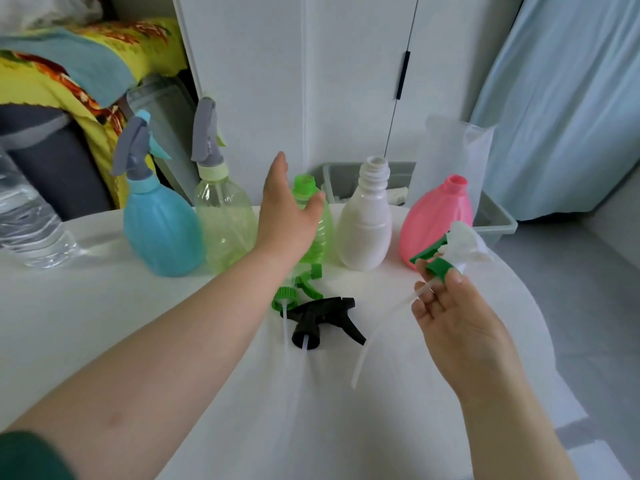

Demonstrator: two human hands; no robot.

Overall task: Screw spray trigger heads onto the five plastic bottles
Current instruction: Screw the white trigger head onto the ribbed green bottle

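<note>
Student: Which step of the task is being shown?

Demonstrator: I am working on the third fitting of five. The opaque blue rounded plastic bottle [159, 230] and the pale yellow-green translucent bottle [225, 223] beside it are already wearing grey trigger heads. The bright green ribbed translucent bottle [322, 237], the white opaque bottle [365, 226] and the pink rounded bottle [433, 216] are standing open-necked in the same row on the round white table [104, 306].

Student: What are your hands doing?

Demonstrator: My left hand [284, 216] is reaching across the front of the bright green bottle with fingers straight and thumb spread wide, holding nothing. I cannot tell whether the thumb is touching the bottle's shoulder. My right hand [453, 313] is pinching the green-and-white trigger head [450, 251] by its green collar, raised just in front of the pink bottle. Its long clear dip tube [367, 344] is hanging down toward the table.

Student: What is the next move calling for?

Demonstrator: In my judgement, I am about to need the left hand wrapped round one bottle to steady it. The tube tip is then needing to be guided into the neck, the collar seated square, and the collar turned. A tilted collar is risking a crossed thread. The black plastic trigger head [322, 320] and the green plastic trigger head [301, 289] are lying on the table between my arms, not yet fitted.
</note>
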